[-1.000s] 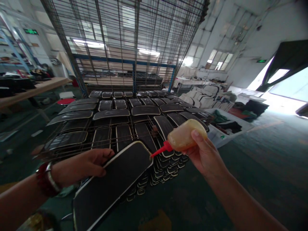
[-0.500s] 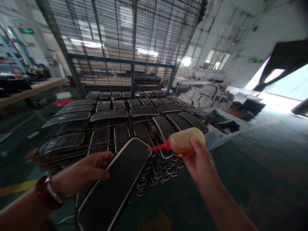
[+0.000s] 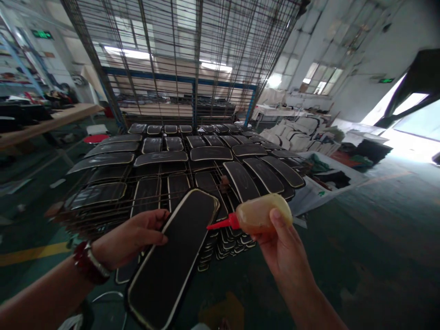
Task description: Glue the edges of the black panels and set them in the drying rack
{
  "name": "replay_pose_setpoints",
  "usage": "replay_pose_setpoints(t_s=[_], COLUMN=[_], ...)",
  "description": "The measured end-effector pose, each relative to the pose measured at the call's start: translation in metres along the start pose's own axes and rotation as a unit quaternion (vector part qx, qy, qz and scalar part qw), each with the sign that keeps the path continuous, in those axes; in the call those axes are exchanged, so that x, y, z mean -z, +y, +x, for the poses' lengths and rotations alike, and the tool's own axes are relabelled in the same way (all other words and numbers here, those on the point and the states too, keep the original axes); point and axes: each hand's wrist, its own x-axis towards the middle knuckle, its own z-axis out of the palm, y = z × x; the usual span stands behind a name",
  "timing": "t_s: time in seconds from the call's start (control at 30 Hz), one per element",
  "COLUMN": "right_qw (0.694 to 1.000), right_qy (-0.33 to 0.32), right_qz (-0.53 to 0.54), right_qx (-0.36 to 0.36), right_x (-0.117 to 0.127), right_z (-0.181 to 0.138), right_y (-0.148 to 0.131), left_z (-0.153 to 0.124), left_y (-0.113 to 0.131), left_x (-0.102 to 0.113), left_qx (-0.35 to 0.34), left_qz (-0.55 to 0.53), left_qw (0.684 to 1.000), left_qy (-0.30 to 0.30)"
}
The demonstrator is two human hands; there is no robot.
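A long black panel (image 3: pixel 175 256) with rounded corners and a pale line along its edge slants across the lower middle. My left hand (image 3: pixel 137 236) grips its left edge, thumb on top and fingers curled around the side. In my right hand (image 3: pixel 280 243) is a translucent squeeze bottle (image 3: pixel 263 213) of yellowish liquid, lying nearly level. Its red nozzle (image 3: pixel 220 223) points left, and the tip is at the panel's right edge, below the top right corner. Whether the tip touches cannot be made out. Yellowish glue-like residue shows around that corner.
Ahead stands a wire rack (image 3: pixel 158 188) bearing many similar black panels (image 3: pixel 211 153), its upper grids tilted up. A white bin (image 3: pixel 312 197) with cloth is at right, with pale stacked pieces (image 3: pixel 302 133) behind it. Left are a worktable (image 3: pixel 72 112) and a red stool (image 3: pixel 96 138).
The bottle's nozzle has moved from the panel's top right corner down along its right edge. The view has shifted slightly, and both hands keep their holds.
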Motion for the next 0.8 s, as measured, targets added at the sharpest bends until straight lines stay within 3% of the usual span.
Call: replay_pose_setpoints(t_s=[0.47,0.8], right_qw=[0.998,0.995], right_qy=[-0.034,-0.074], right_qz=[-0.037,-0.038], right_qx=[-0.046,-0.059], right_x=[-0.001,0.019], right_z=[-0.031,-0.043], right_y=[0.007,0.010], left_z=[0.008,0.012], left_y=[0.003,0.012], left_x=[-0.003,-0.007], left_qx=[-0.004,-0.021], left_qz=[-0.044,-0.071], left_qw=[0.997,0.989], left_qy=[0.070,0.129])
